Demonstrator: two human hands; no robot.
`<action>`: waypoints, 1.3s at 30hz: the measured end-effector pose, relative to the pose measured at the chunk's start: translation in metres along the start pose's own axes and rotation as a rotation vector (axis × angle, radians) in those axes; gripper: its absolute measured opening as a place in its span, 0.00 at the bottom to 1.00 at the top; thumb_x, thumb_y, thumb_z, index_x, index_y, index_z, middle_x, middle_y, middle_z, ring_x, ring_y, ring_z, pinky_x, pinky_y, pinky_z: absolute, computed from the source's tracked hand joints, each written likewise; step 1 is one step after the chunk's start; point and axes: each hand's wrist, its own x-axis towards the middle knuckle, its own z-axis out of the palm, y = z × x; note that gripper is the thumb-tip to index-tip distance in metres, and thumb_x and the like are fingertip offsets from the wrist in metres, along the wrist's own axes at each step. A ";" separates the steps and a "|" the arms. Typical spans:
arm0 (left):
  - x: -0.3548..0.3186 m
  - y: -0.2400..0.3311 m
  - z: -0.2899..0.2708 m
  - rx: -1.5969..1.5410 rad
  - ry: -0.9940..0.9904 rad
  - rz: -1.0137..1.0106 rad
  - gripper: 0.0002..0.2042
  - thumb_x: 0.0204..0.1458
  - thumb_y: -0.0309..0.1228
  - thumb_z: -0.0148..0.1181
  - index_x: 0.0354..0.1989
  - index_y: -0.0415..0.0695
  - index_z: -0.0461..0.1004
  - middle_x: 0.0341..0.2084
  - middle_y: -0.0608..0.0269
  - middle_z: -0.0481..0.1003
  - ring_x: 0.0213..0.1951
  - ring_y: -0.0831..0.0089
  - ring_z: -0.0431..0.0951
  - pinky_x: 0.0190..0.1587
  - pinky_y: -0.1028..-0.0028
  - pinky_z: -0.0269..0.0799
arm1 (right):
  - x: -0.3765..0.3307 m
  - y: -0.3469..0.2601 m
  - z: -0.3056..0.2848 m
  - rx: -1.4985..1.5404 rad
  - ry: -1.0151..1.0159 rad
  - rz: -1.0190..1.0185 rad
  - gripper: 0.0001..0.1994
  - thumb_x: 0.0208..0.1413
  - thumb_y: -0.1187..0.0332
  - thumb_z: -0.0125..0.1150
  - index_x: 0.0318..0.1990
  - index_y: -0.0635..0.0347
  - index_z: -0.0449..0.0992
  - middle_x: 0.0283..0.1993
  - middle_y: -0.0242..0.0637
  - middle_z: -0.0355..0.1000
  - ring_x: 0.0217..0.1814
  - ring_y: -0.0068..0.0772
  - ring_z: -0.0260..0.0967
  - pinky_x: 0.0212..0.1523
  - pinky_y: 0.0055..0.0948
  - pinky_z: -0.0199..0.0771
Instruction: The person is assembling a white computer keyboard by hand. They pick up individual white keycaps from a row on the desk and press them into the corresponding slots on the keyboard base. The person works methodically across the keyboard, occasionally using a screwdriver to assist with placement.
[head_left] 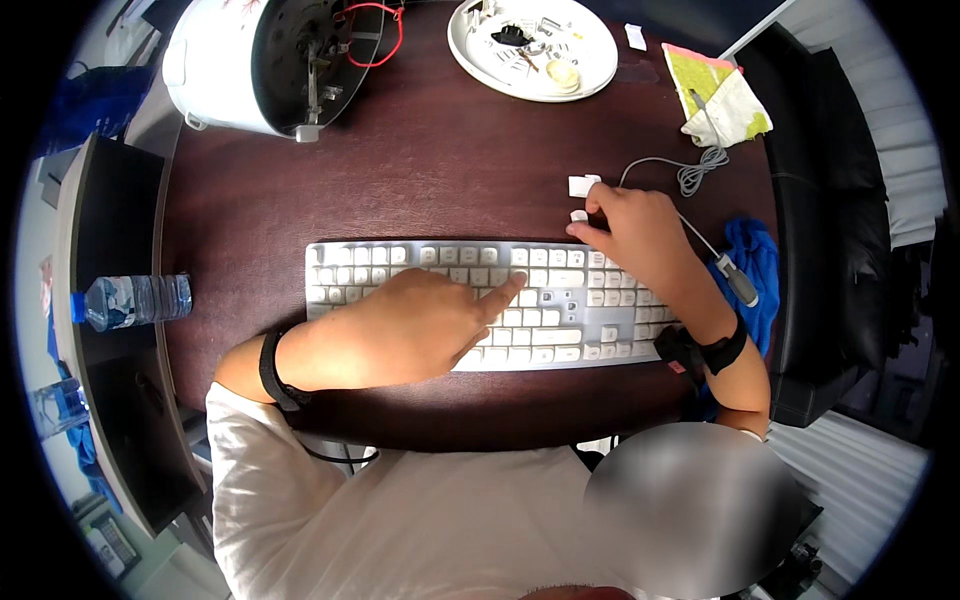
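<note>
A white keyboard [480, 354] lies across the table in front of me. Bare switches [547, 298] show where several keycaps are off, right of its middle. My left hand [425, 315] reaches over the keys with its index finger stretched out and touching one near the top right of the main block; the other fingers curl under, partly hidden. Just above the keyboard's right part, my right hand [638, 228] has its thumb and index finger at a small white keycap [578, 216], seemingly pinching it. Beside those fingers lie more white keycaps [582, 186].
A white round plate [480, 78] with small parts stands at the far edge. Far left is an opened white appliance [215, 70] with a red wire. A folded cloth [735, 110], a grey cable [690, 178] and blue fabric [755, 265] lie right; a water bottle [140, 301] is left.
</note>
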 end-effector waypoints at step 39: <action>0.002 -0.004 0.004 0.056 -0.011 0.030 0.30 0.58 0.34 0.57 0.70 0.49 0.59 0.20 0.55 0.73 0.25 0.58 0.77 0.32 0.61 0.75 | -0.029 -0.041 -0.018 0.297 -0.123 -0.303 0.09 0.54 0.63 0.67 0.37 0.58 0.78 0.29 0.36 0.76 0.26 0.35 0.75 0.28 0.29 0.75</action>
